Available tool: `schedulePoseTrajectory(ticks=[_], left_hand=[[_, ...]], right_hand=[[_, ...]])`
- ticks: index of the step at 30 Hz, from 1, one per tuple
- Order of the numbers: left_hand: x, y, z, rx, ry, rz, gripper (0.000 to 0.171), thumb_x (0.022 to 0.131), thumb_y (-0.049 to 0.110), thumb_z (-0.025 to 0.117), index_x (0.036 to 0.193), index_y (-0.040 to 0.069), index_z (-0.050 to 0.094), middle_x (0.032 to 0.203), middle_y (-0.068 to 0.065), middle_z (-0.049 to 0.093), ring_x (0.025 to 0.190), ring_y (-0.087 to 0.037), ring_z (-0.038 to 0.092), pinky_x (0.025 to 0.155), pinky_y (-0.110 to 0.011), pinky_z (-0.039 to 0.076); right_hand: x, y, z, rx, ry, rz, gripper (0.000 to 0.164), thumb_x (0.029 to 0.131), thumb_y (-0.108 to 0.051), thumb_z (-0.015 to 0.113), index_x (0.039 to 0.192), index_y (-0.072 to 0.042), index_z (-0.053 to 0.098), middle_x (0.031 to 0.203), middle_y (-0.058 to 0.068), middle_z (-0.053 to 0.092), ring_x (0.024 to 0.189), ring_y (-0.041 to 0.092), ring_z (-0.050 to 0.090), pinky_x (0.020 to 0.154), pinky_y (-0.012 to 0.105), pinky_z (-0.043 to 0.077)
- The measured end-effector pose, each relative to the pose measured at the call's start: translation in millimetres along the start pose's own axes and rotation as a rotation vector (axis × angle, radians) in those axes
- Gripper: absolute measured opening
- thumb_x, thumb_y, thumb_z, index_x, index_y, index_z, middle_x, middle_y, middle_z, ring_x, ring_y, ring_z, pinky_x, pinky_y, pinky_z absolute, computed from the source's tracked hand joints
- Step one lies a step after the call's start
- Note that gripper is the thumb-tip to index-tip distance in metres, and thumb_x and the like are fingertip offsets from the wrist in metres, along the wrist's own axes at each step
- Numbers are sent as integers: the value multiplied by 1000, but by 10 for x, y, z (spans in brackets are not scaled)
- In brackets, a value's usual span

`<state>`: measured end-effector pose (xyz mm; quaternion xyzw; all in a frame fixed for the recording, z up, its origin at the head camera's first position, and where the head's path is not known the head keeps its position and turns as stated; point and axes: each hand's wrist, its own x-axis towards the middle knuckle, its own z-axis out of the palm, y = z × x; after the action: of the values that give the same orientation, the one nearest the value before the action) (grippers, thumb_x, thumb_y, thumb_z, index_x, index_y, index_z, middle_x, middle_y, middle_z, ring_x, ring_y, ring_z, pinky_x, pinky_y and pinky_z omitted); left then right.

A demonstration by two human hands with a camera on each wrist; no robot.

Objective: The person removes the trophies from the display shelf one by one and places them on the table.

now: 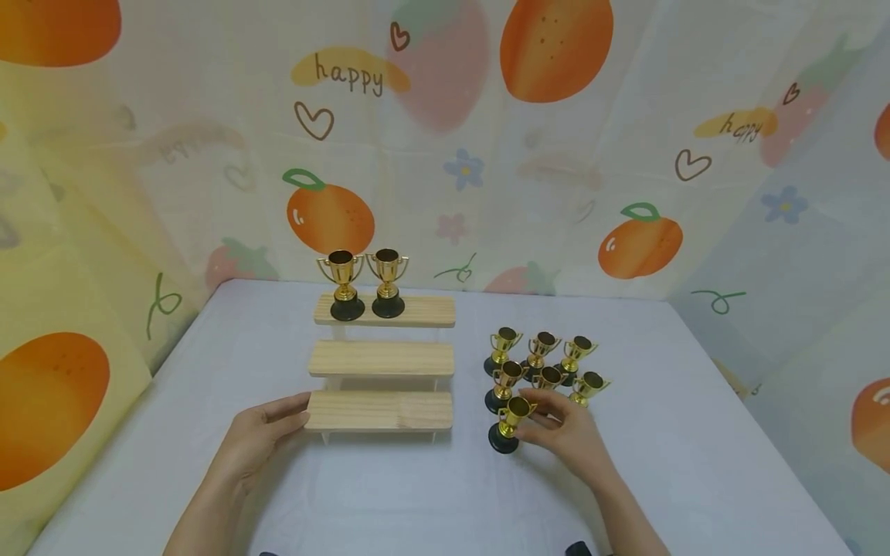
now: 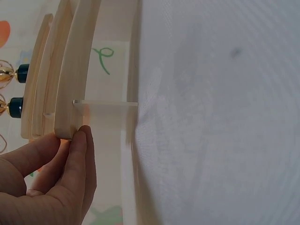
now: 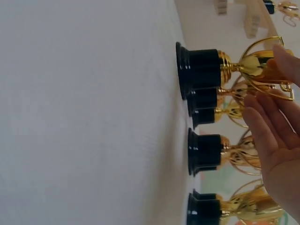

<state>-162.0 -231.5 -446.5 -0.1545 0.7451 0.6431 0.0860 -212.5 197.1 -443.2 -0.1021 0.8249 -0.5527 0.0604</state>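
Note:
My left hand (image 1: 259, 432) pinches the left end of the lowest wooden board (image 1: 378, 411) of a three-step display stand. In the left wrist view, the thumb and fingertips (image 2: 80, 140) meet at that board's end. To the right of the stand, my right hand (image 1: 568, 434) grips a small gold trophy cup (image 1: 515, 417) with a black round base. Its upper part is between thumb and fingers in the right wrist view, and the black base (image 3: 204, 68) hangs free of the hand, close over the tablecloth. Behind it several similar trophies (image 1: 541, 349) stand grouped, partly hidden by the right hand.
Two larger gold trophies (image 1: 387, 279) stand side by side on the left part of the top board (image 1: 431, 310). The middle board (image 1: 381, 358) lies between top and bottom. Clear supports (image 2: 110, 103) hold the boards above the white tablecloth (image 1: 389, 502). A fruit-print curtain (image 1: 431, 193) hangs behind.

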Motion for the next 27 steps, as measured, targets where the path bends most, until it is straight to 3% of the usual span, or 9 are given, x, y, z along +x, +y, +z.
schedulePoseTrajectory(ticks=[7,12,15,21,27], left_hand=[[-11,1,19,1,-8,-7,57,95,20,65,144,-3,46,153,-21,44,100,11,60,91,-8,53],[3,-7,10,-9,-4,-5,58,95,19,66,144,-3,45,153,-21,43,98,13,60,90,-7,54],[11,-13,6,-5,1,-7,57,95,19,65,144,-3,45,153,-20,43,96,14,60,89,-6,53],[22,-25,1,-4,4,-8,57,95,18,66,144,-4,45,153,-22,44,95,13,60,87,-8,55],[8,-11,2,-3,7,-8,57,96,18,65,144,-4,45,153,-22,43,95,14,60,87,-7,55]], right_hand=[[-40,-188,-146,-53,73,-96,53,76,-18,85,124,-7,65,129,15,66,118,21,65,99,22,56],[-9,-425,-163,-17,145,-227,42,80,-11,82,119,-5,67,122,14,69,108,3,67,94,18,57],[34,-587,-82,43,137,-271,41,81,-6,79,120,-2,67,121,16,68,109,5,68,95,18,57],[136,-866,187,144,94,-280,43,80,-5,80,121,-2,66,125,18,66,112,6,66,100,23,55],[312,-1098,455,195,95,-260,44,80,-7,81,121,-8,67,127,12,67,119,20,65,101,23,54]])
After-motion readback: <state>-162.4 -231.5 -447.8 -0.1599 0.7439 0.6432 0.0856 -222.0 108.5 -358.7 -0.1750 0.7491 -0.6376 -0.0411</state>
